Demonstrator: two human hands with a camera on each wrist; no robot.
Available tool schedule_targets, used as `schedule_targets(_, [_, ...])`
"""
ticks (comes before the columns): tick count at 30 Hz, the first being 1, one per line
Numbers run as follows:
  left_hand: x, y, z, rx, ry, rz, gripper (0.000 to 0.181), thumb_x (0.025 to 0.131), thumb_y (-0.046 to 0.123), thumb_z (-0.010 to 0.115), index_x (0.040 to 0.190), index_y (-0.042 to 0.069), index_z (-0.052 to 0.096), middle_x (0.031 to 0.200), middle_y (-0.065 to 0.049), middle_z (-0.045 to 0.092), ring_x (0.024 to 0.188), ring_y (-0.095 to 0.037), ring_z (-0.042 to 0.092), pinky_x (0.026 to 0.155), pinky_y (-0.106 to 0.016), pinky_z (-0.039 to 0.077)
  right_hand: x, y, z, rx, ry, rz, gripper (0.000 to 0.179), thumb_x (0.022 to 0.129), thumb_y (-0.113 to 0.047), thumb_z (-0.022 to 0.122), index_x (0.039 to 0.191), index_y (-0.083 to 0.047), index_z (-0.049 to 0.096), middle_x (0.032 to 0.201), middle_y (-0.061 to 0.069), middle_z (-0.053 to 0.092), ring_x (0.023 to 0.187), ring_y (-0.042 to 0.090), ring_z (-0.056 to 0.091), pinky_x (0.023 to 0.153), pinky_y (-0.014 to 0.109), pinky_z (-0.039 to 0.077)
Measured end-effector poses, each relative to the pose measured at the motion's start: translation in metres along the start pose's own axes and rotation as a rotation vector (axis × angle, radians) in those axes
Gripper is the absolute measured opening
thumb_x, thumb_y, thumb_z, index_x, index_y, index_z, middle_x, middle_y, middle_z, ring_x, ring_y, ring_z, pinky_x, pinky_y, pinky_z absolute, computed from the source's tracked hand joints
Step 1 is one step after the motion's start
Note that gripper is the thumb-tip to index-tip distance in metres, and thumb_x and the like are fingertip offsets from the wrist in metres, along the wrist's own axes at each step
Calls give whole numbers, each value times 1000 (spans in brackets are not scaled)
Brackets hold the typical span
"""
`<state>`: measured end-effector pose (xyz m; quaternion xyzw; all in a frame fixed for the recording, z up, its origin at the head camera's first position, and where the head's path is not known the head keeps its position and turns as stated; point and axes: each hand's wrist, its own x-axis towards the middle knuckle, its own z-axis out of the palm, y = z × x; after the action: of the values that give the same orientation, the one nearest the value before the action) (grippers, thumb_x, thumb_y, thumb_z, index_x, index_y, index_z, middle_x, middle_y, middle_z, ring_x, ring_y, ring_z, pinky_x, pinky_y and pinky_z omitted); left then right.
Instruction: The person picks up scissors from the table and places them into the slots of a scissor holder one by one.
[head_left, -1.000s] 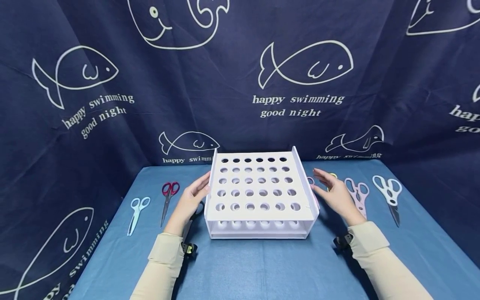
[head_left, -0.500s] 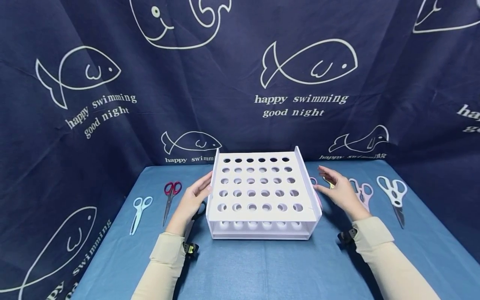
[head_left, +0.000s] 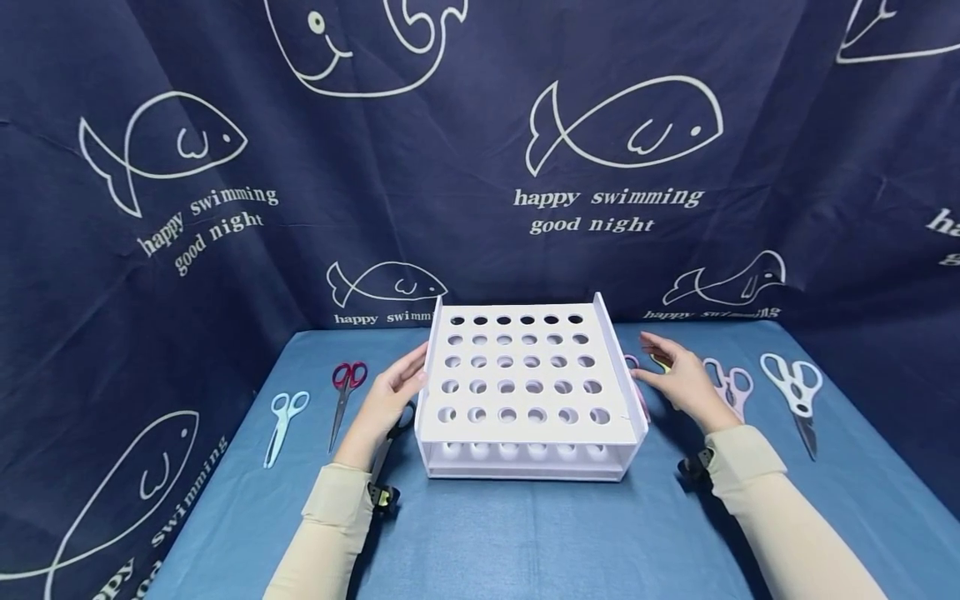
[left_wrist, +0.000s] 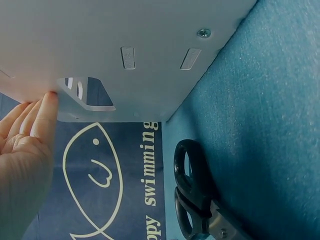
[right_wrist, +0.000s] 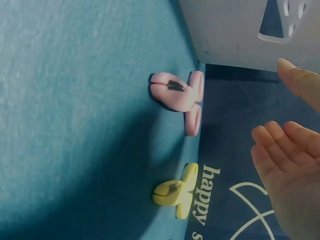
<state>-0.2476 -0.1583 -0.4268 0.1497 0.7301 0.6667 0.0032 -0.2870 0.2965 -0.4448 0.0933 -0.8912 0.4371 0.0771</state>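
A white rack [head_left: 525, 429] with rows of round holes in its upper shelf stands upright on the blue cloth. My left hand [head_left: 386, 404] rests against its left side; in the left wrist view a fingertip meets the side panel near a cutout, fingers extended. My right hand [head_left: 688, 383] is spread beside the right side, holding nothing; whether its thumb touches the panel I cannot tell. Black-handled scissors [left_wrist: 202, 190] lie below my left wrist. Under the right hand are small pink scissors [right_wrist: 172, 97] and small yellow scissors [right_wrist: 167, 195] on the cloth.
Light blue scissors [head_left: 279, 432] and red-handled scissors [head_left: 341, 407] lie at the left. To the right lie lilac scissors [head_left: 741, 390], partly behind my hand, and white-handled scissors [head_left: 801, 408]. A dark blue fish-print curtain [head_left: 480, 150] hangs behind the cloth-covered surface.
The head view has turned slightly, so everything appears a little farther right. Both hands stay beside the rack, the right one barely shifting outward. The rack has not visibly moved on the cloth.
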Motion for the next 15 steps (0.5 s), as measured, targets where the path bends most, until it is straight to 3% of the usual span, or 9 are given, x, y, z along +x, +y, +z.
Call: schedule_targets(15, [0,0,1,-6,3,0,52,100,13,54,148,4,38,150,-16,42,138,-26,41,102,-15,43,13,17,5,-69,-5,29,75,82,-11,77,144,6,38,134,30,53,124,47,50,108,55,40])
